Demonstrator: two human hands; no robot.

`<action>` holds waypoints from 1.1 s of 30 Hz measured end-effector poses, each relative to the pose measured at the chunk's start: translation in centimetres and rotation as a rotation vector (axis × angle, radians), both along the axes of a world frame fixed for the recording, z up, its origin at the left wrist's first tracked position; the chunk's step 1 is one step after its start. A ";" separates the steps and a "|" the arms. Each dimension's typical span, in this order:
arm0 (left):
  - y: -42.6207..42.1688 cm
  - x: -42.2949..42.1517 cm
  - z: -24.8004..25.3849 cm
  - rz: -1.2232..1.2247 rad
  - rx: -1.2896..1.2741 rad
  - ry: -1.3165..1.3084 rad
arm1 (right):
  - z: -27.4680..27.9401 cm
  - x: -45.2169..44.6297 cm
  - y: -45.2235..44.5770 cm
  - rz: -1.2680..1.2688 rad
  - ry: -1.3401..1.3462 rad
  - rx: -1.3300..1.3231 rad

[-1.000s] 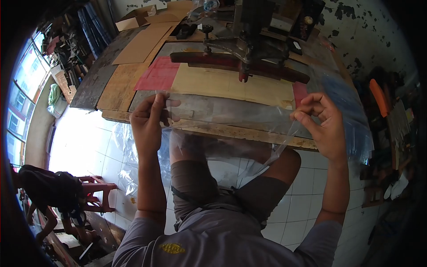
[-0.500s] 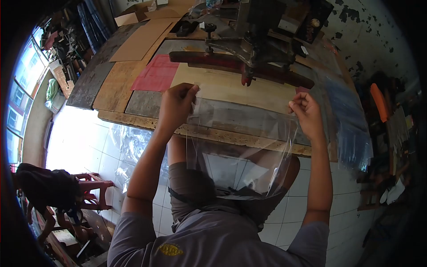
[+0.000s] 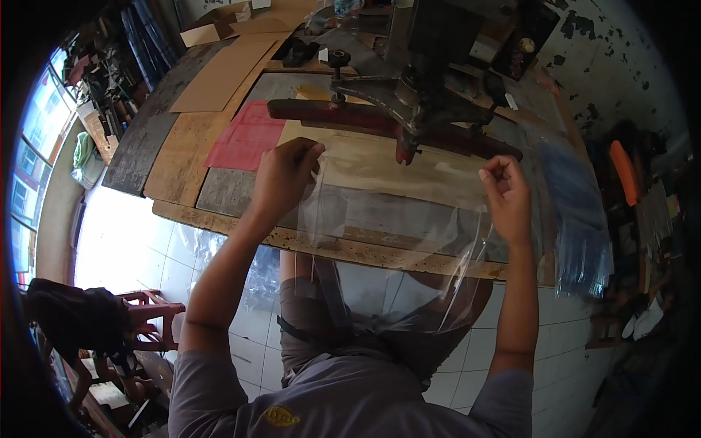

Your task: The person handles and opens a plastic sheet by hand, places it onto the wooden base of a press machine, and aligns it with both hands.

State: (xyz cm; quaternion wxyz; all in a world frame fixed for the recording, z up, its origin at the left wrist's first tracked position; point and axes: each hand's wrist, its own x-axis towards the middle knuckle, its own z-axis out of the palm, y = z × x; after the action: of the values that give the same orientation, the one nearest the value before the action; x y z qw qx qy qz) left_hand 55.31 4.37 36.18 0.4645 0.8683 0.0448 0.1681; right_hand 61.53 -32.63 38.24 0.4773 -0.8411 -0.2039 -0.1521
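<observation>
Reference point: one long dark-red bar (image 3: 336, 114), fixed beneath a dark metal frame (image 3: 412, 98) over the worktable (image 3: 171, 164). All places are given from this bar, as I see them from the room.

Item, left hand (image 3: 287, 181): on the wearer's side of the bar, toward its left end; thumb and fingertips pinched on the upper left part of a clear plastic sheet (image 3: 398, 252).

Item, right hand (image 3: 507, 201): on the wearer's side of the bar's right end; fingers curled, thumb and forefinger close together beside the sheet's upper right corner. Whether they grip it, I cannot tell.

Item, the sheet: hanging between the hands, on the wearer's side of the bar, see-through and creased at right, its lower part over the wearer's lap.

Item, yellow sheet (image 3: 387, 164): flat on the table, running under the bar and toward the wearer.

Item, red sheet (image 3: 244, 139): by the bar's left end.

Item, flat cardboard (image 3: 219, 80): beyond the bar's left end, an open cardboard box (image 3: 208, 31) farther off.

Item, bluish plastic sheets (image 3: 577, 219): right of the bar, overhanging the table edge.

Item, crumpled clear plastic (image 3: 255, 274): below and left of the bar, past the table edge; a red stool (image 3: 155, 314) lies farther left.
</observation>
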 end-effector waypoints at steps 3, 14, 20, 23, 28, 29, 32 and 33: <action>-0.8 -0.4 -1.0 0.038 0.083 -0.030 | -3.0 1.3 -1.2 0.021 -0.035 -0.090; 0.0 2.5 -2.3 -0.021 0.406 -0.002 | -5.4 3.7 -1.4 0.013 0.170 -0.116; 0.3 4.6 -2.0 -0.050 0.367 0.047 | -4.2 4.2 0.0 -0.061 0.154 -0.235; -0.2 3.7 -0.6 -0.048 0.336 0.135 | -4.0 3.8 0.4 -0.079 0.152 -0.240; 0.6 4.3 -2.4 -0.119 0.364 -0.011 | -3.6 3.8 0.2 -0.039 0.128 -0.328; 0.6 4.3 -2.5 -0.111 0.367 0.009 | -3.8 3.9 0.1 -0.027 0.109 -0.344; 0.5 4.2 -2.1 -0.102 0.371 0.054 | -3.4 3.2 0.6 -0.048 0.143 -0.337; 0.5 4.1 -2.0 -0.108 0.372 0.051 | -3.2 3.2 0.7 -0.045 0.125 -0.361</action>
State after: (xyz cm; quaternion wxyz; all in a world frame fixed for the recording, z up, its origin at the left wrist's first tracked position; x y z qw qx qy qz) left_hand 59.44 4.86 34.17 0.3029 0.9444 -0.0218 0.1263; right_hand 64.68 -31.97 35.02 0.3270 -0.9252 -0.1789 -0.0711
